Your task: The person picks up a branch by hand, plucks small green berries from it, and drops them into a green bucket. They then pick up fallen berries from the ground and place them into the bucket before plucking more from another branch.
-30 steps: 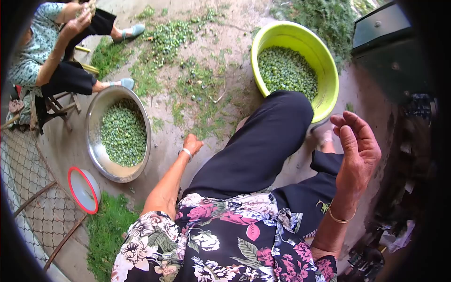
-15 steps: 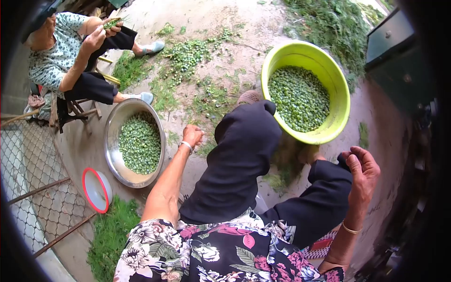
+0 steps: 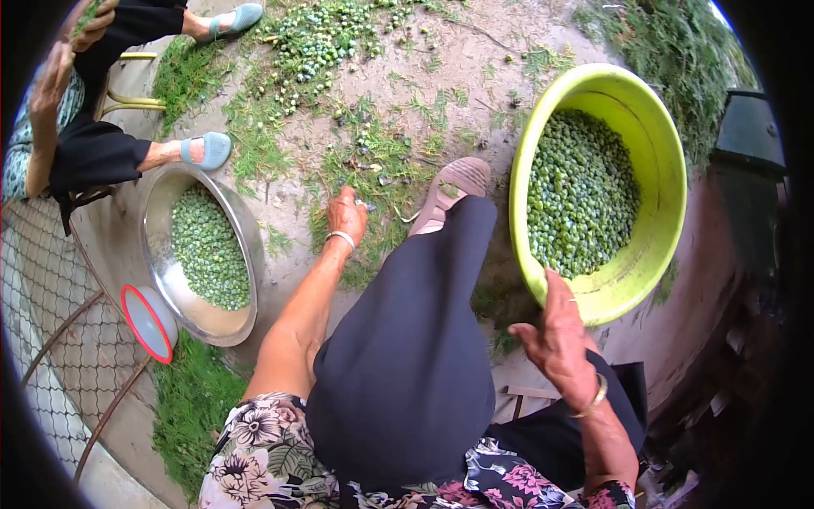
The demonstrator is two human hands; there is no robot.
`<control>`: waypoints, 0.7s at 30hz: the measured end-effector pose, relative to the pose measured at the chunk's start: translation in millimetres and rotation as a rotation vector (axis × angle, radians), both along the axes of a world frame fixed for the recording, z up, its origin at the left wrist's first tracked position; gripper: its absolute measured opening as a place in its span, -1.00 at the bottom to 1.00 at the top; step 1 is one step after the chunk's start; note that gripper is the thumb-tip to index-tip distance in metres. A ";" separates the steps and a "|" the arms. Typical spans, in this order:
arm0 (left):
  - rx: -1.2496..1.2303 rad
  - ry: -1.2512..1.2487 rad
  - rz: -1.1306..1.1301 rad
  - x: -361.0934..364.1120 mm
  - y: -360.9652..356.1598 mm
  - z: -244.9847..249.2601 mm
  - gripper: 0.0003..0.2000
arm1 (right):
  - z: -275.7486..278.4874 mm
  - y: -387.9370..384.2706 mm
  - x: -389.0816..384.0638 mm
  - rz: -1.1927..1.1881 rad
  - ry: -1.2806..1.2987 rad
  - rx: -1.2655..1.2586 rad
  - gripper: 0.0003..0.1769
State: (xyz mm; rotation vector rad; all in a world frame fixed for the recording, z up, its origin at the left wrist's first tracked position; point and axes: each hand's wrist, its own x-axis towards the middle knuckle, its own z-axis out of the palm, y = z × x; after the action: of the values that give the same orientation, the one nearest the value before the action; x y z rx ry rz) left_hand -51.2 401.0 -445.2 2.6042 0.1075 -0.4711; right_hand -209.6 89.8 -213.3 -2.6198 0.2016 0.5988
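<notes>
My left hand [image 3: 347, 215] is low over the littered ground, its fingers curled together; a small pale bit shows by the fingertips, and what they hold is too small to make out. Around it lie green sprigs [image 3: 373, 165] and loose berries. My right hand [image 3: 555, 343] is open, thumb apart, fingertips right at the near rim of the yellow-green basin [image 3: 666, 212]. That basin holds a large heap of round green berries [image 3: 581, 191]. To the left, a steel basin [image 3: 165, 293] contains more of the same green berries [image 3: 208, 250].
A person [image 3: 93, 153] sits at the upper left holding a green sprig [image 3: 85, 17]. A berry pile [image 3: 318, 51] lies on the ground ahead. A red-rimmed bowl [image 3: 151, 318] stands beside wire mesh [image 3: 51, 280]. Cut greenery [image 3: 191, 416] lies left, with more branches [image 3: 670, 59] upper right.
My right hand has moved from the right up to the yellow-green basin's rim, its fingers opening out. My left hand has reached slightly forward. The view has shifted, and my knee stands nearer.
</notes>
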 end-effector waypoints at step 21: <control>-0.141 -0.248 0.059 174.7 12.4 -41.8 -0.82 | -117.6 -3.1 92.7 -0.124 -0.282 -0.036 -0.40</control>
State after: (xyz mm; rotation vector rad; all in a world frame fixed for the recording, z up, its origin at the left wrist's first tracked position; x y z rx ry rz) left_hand 123.5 413.4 -487.0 2.4893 0.0645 -0.1278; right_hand -116.9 86.7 -330.9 -2.6651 0.2853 0.1815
